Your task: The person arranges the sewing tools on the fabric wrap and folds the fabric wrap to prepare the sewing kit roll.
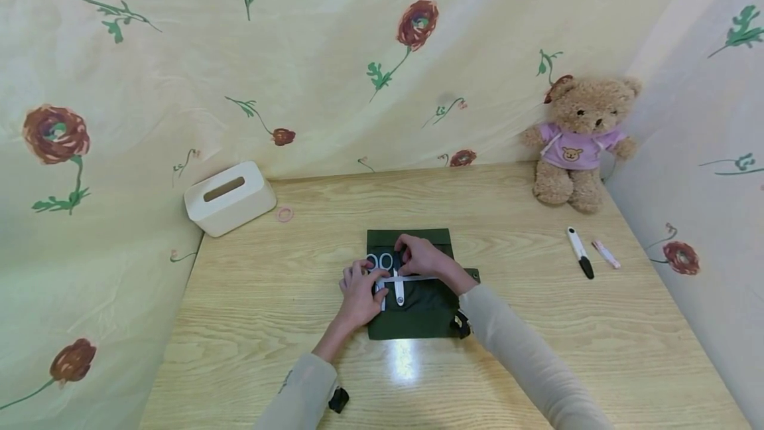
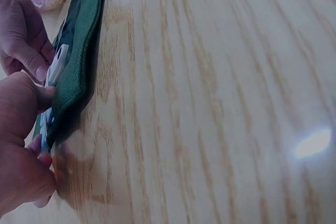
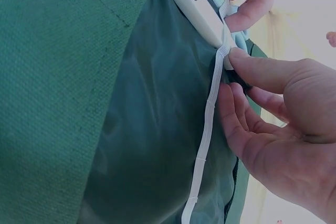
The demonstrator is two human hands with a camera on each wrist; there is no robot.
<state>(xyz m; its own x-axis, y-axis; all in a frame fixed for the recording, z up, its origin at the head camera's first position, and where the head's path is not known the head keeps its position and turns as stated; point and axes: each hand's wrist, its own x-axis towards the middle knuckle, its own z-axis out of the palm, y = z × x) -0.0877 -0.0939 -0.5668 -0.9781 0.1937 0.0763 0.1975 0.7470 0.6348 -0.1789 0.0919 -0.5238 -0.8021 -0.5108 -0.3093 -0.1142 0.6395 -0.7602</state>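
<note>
A dark green fabric organizer (image 1: 414, 328) lies unfolded on the table, with a white elastic strap (image 3: 197, 174) across its smooth lining. Pale blue scissors (image 1: 386, 255) lie at its left side, finger loops toward the back, tucked under the strap. Beside them is a white-handled tool (image 3: 202, 19) with a hole at one end and a black far part. My left hand (image 1: 360, 294) pinches the scissors near the strap at the organizer's left edge. With thumb and fingers, my right hand (image 1: 422, 257) grips the tool where it crosses the strap; the fingers partly hide its black part.
At the back left stands a white tissue box (image 1: 235, 201), a pink ring (image 1: 284, 214) beside it. A teddy bear (image 1: 575, 144) sits back right. In front of it lie another white-and-black tool (image 1: 579, 252) and a small pink-and-white item (image 1: 606, 254). Patterned cloth surrounds the table.
</note>
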